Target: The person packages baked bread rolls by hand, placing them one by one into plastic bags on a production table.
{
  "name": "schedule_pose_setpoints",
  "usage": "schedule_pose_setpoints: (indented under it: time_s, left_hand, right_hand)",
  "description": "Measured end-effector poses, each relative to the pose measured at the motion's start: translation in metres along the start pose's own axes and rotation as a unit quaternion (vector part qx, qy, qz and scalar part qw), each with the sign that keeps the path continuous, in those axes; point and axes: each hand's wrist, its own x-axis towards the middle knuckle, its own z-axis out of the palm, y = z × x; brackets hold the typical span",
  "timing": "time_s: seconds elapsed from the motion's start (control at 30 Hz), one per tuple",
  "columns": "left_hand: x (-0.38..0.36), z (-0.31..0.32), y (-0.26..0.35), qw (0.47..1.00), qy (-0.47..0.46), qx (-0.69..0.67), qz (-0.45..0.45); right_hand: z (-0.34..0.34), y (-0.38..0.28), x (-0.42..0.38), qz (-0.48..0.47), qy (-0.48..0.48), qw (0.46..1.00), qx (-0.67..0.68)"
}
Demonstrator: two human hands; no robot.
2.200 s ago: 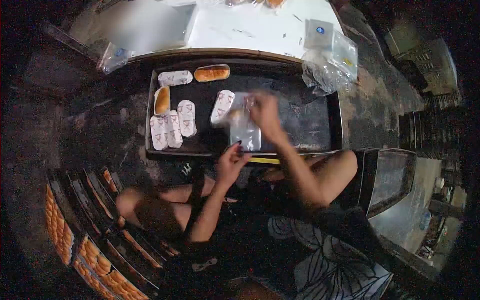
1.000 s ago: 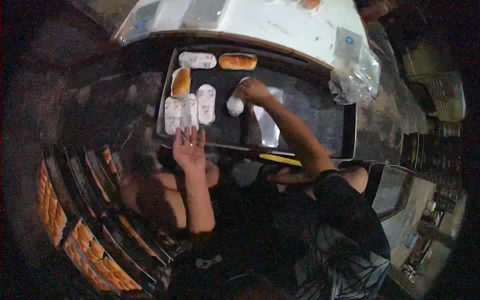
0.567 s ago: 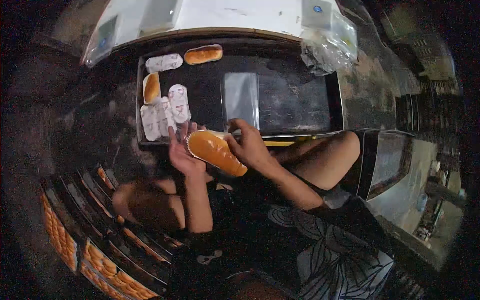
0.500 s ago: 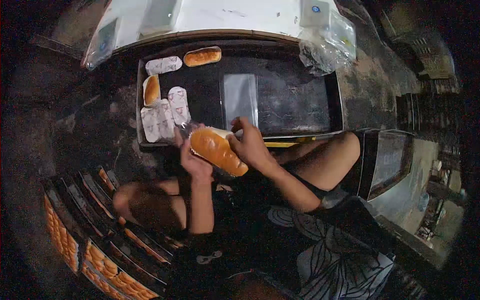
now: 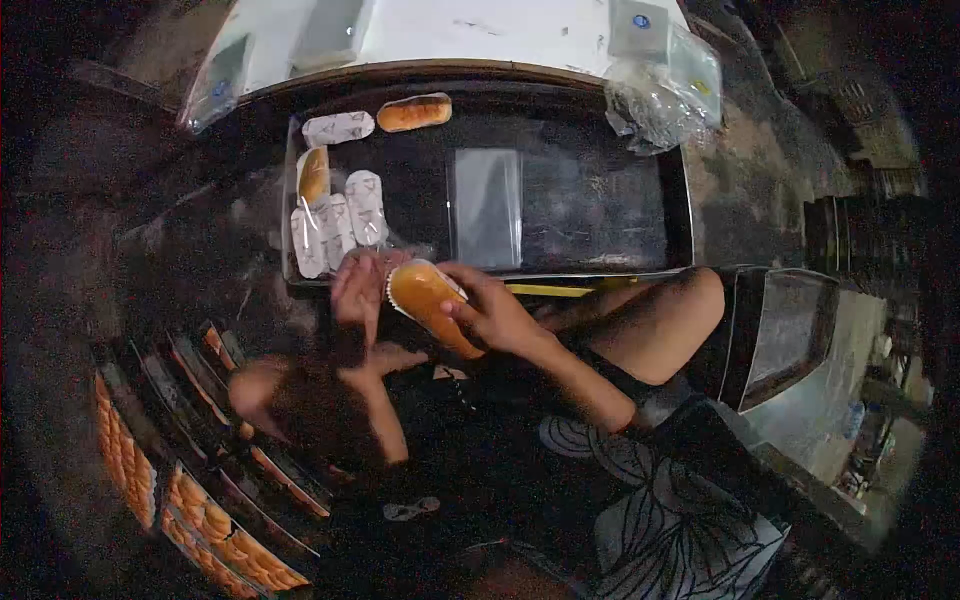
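Note:
A golden-brown bread roll (image 5: 432, 305) in a white paper liner with a frilled edge is held at a slant above my lap. My right hand (image 5: 497, 308) grips it from the right, thumb across its top. Just left of the roll is my left hand (image 5: 362, 290), its fingers smeared by motion beside a bit of clear plastic film. Beyond the hands, a stack of clear plastic bags (image 5: 487, 205) lies in a large dark tray (image 5: 590, 262). At the tray's left side lie several wrapped rolls, including a paper-covered one (image 5: 365, 207) and one with its brown top showing (image 5: 414, 112).
Crumpled clear plastic (image 5: 655, 105) hangs over the tray's far right corner. A white surface (image 5: 470, 35) with plastic packets stands behind the tray. At lower left are stacked dark trays with rows of baked bread (image 5: 215, 520). A dark box (image 5: 785, 335) stands right of my knee.
My left hand has come off the roll and shifted left. My right hand has closed around the roll, which now sits more upright.

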Motion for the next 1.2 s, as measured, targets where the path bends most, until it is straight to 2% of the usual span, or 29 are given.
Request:
schedule_pose_setpoints:
  time_s: [0.03, 0.1, 0.13, 0.17, 0.2, 0.23, 0.27, 0.3, 0.4, 0.43, 0.47, 0.5, 0.53, 0.57, 0.6, 0.63, 0.67, 0.7, 0.77, 0.83, 0.87, 0.9, 0.93, 0.97, 1.03, 1.1, 1.13, 1.17, 1.2]
  left_hand:
    - [0.000, 0.002, 0.007, 0.998, 0.046, -0.014, -0.028]
    - [0.004, 0.006, 0.012, 0.999, 0.049, -0.014, 0.010]
    - [0.008, 0.003, 0.015, 0.991, 0.054, -0.123, -0.016]
    - [0.009, 0.001, 0.019, 0.970, 0.057, -0.231, -0.043]
    - [0.011, -0.004, 0.016, 0.924, 0.008, -0.378, -0.051]
    - [0.010, -0.009, 0.012, 0.925, 0.007, -0.377, -0.050]
    - [0.008, -0.005, 0.012, 0.891, -0.001, -0.448, -0.077]
    - [0.007, 0.000, 0.011, 0.850, -0.009, -0.517, -0.105]
    - [0.003, 0.020, 0.009, 0.852, 0.003, -0.514, -0.102]
    - [0.001, 0.026, 0.007, 0.853, 0.021, -0.512, -0.097]
    - [-0.001, 0.031, 0.002, 0.854, 0.018, -0.510, -0.102]
    - [-0.005, 0.037, -0.006, 0.893, 0.039, -0.444, -0.058]
    - [-0.007, 0.045, -0.011, 0.925, 0.057, -0.375, -0.012]
    - [-0.008, 0.052, -0.015, 0.925, 0.052, -0.375, -0.016]
    - [-0.010, 0.057, -0.017, 0.950, 0.045, -0.308, 0.032]
    - [-0.014, 0.062, -0.017, 0.967, 0.039, -0.237, 0.082]
    - [-0.022, 0.068, -0.012, 0.950, -0.044, -0.308, 0.015]
    - [-0.021, 0.066, -0.022, 0.950, -0.046, -0.307, 0.020]
    - [-0.024, 0.062, -0.056, 0.978, 0.074, -0.187, 0.050]
    - [-0.030, 0.076, -0.053, 0.970, 0.090, -0.217, 0.059]
    - [-0.037, 0.080, -0.033, 0.966, 0.046, -0.239, 0.084]
    - [-0.027, 0.053, -0.040, 0.950, 0.021, -0.308, 0.042]
    - [-0.018, 0.027, -0.046, 0.927, 0.002, -0.375, -0.004]
    - [-0.018, 0.031, -0.055, 0.925, -0.001, -0.379, 0.002]
    - [-0.033, 0.055, -0.073, 0.953, 0.199, -0.206, -0.097]
    - [-0.042, 0.075, -0.082, 0.975, 0.130, -0.071, -0.167]
    - [-0.038, 0.076, -0.084, 0.976, 0.126, -0.070, -0.161]
    - [-0.031, 0.073, -0.093, 0.982, 0.013, 0.150, -0.116]
    - [-0.026, 0.069, -0.103, 0.925, -0.098, 0.361, -0.067]
  right_hand:
    - [0.001, 0.003, -0.001, -0.002, -0.003, 1.000, 0.003]
    - [0.001, 0.002, -0.001, -0.024, 0.031, 0.999, 0.026]
    - [-0.004, -0.009, -0.006, 0.020, 0.035, 0.999, 0.020]
    - [-0.006, -0.002, -0.012, 0.018, 0.034, 0.999, 0.023]
    - [-0.007, 0.009, -0.018, 0.099, 0.033, 0.974, 0.201]
    - [-0.009, 0.018, -0.023, 0.177, 0.031, 0.911, 0.370]
    - [-0.015, 0.010, -0.027, 0.133, 0.078, 0.958, 0.241]
    - [-0.020, 0.002, -0.027, 0.133, 0.080, 0.958, 0.240]
    - [-0.040, -0.038, -0.021, -0.009, 0.126, 0.991, -0.043]
    - [-0.043, -0.048, -0.014, -0.007, 0.131, 0.990, -0.042]
    - [-0.044, -0.057, -0.007, -0.049, 0.111, 0.985, -0.121]
    - [-0.044, -0.063, -0.001, -0.089, 0.091, 0.971, -0.200]
    - [-0.042, -0.067, 0.005, -0.089, 0.098, 0.970, -0.202]
    - [-0.040, -0.070, 0.011, -0.006, 0.094, 0.976, -0.199]
    - [-0.038, -0.072, 0.014, 0.076, 0.087, 0.975, -0.192]
    - [-0.031, -0.069, 0.011, 0.075, 0.090, 0.974, -0.192]
    - [-0.019, -0.060, 0.006, 0.081, 0.096, 0.982, -0.142]
    - [-0.014, -0.068, 0.006, 0.086, 0.099, 0.987, -0.091]
    - [-0.015, -0.064, 0.009, 0.126, 0.091, 0.985, -0.075]
    - [-0.002, -0.034, 0.017, 0.071, 0.149, 0.986, -0.033]
    - [-0.005, -0.042, 0.002, -0.026, 0.075, 0.995, -0.067]
    - [-0.004, -0.040, -0.010, -0.029, 0.075, 0.994, -0.069]
    - [-0.003, -0.033, -0.020, -0.087, 0.031, 0.991, -0.095]
    - [-0.003, -0.024, -0.022, -0.146, -0.013, 0.982, -0.122]
    - [-0.007, -0.013, -0.013, -0.015, 0.024, 0.987, -0.156]
    - [-0.030, 0.030, 0.014, 0.000, 0.022, 0.973, -0.230]
    - [-0.056, 0.022, 0.035, 0.058, 0.047, 0.973, -0.220]
    - [-0.083, -0.005, 0.059, 0.115, 0.073, 0.969, -0.208]
    - [-0.105, -0.031, 0.079, 0.065, 0.146, 0.960, -0.229]
